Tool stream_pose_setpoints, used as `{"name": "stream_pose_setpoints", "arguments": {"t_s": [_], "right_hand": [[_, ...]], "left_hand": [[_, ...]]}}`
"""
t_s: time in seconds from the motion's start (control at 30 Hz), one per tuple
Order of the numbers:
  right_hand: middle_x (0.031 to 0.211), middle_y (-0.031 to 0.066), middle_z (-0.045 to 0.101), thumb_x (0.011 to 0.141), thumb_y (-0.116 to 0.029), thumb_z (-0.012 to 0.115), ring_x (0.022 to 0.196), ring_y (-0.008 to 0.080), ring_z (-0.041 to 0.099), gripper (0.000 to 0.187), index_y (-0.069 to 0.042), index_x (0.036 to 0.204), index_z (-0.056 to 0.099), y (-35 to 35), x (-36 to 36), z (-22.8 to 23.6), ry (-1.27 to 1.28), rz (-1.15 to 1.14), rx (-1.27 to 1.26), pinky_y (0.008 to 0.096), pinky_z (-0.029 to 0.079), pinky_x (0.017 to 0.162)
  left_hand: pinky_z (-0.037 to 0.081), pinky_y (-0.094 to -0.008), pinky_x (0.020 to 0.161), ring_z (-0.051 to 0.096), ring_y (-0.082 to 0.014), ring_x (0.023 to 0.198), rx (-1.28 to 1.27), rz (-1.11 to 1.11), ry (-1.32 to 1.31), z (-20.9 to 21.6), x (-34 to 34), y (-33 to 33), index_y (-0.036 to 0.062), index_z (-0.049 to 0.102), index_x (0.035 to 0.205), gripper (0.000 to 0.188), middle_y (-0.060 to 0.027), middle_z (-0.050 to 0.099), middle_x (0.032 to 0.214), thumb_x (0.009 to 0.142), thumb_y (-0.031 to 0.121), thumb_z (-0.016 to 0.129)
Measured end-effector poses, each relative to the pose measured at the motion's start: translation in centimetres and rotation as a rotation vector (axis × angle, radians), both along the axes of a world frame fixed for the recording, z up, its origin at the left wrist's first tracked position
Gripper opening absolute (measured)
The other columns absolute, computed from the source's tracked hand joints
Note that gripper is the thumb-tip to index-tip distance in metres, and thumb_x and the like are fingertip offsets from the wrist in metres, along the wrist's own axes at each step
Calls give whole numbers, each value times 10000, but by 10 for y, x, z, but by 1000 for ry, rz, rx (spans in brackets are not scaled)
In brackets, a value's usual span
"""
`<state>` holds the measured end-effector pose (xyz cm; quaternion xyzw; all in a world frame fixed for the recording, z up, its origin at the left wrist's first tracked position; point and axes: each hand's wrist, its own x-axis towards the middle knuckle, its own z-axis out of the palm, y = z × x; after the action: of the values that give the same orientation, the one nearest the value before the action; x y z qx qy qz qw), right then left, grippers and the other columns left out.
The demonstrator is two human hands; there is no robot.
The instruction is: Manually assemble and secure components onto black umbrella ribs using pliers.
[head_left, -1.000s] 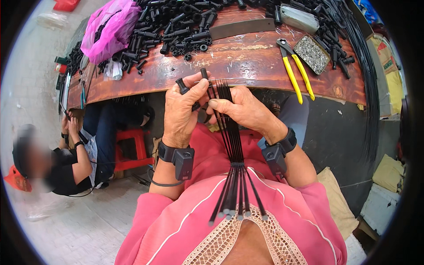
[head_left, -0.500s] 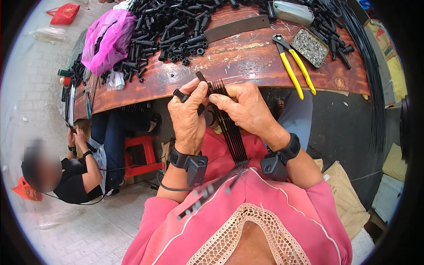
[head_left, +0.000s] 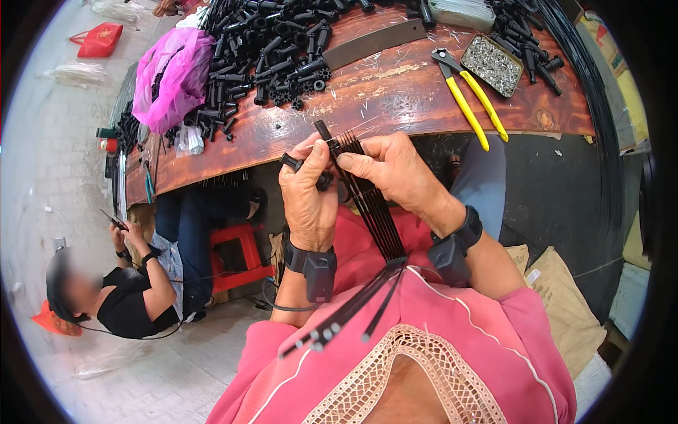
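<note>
A bundle of thin black umbrella ribs (head_left: 376, 220) runs from my fingers down toward my lap. Its upper ends are pinched between the thumb and fingers of my right hand (head_left: 399, 173). My left hand (head_left: 308, 198) is closed around a black flanged plastic tube (head_left: 291, 162), an umbrella runner by its look, and its thumb presses at the top of the ribs. A thin light wire shows by that thumb tip. Below the ribs' gathered end, several thicker dark rods (head_left: 342, 314) point toward my chest. My fingers hide the exact contact between tube and ribs.
On the wooden table (head_left: 395, 106) lie a heap of black plastic tubes (head_left: 275, 53), a flat metal bar (head_left: 374, 44), yellow-handled pliers (head_left: 470, 102) and a tin of small metal pieces (head_left: 492, 65). A pink bag (head_left: 166, 78) sits left. Another person (head_left: 134, 297) works beside a red stool (head_left: 244, 258).
The view has shifted slightly. Both hands stay close together at the rib tops, and a thin light wire now shows by my left thumb. The grip of both hands is otherwise unchanged.
</note>
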<state>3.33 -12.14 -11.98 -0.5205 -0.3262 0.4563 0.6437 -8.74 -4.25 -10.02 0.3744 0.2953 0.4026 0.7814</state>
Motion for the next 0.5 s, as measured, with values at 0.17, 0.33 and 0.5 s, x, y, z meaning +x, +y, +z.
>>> {"name": "stream_pose_setpoints", "arguments": {"t_s": [0.17, 0.33, 0.5], "right_hand": [[554, -36, 543, 863, -244, 724, 460, 35, 458, 293, -22, 681, 664, -4, 9, 10, 96, 59, -72, 226, 328, 391], [542, -30, 530, 860, -244, 734, 441, 30, 436, 307, -28, 659, 649, -8, 4, 14, 33, -39, -62, 230, 313, 367], [540, -29, 537, 866, -253, 731, 416, 30, 437, 316, -24, 662, 656, -9, 8, 14, 76, 22, -94, 217, 310, 353]], "left_hand": [[440, -223, 674, 556, -76, 740, -13, 8, 35, -3, 0, 0, -3, 630, 1121, 244, -13, 653, 904, 901, 91, 679], [446, -236, 683, 576, -84, 762, -21, 31, 44, -3, -1, 0, 10, 631, 1130, 244, -16, 662, 924, 901, 80, 676], [490, -278, 803, 632, -129, 896, -118, -135, -103, 4, 0, -2, 39, 636, 1122, 213, -66, 682, 1005, 935, 143, 639]]}}
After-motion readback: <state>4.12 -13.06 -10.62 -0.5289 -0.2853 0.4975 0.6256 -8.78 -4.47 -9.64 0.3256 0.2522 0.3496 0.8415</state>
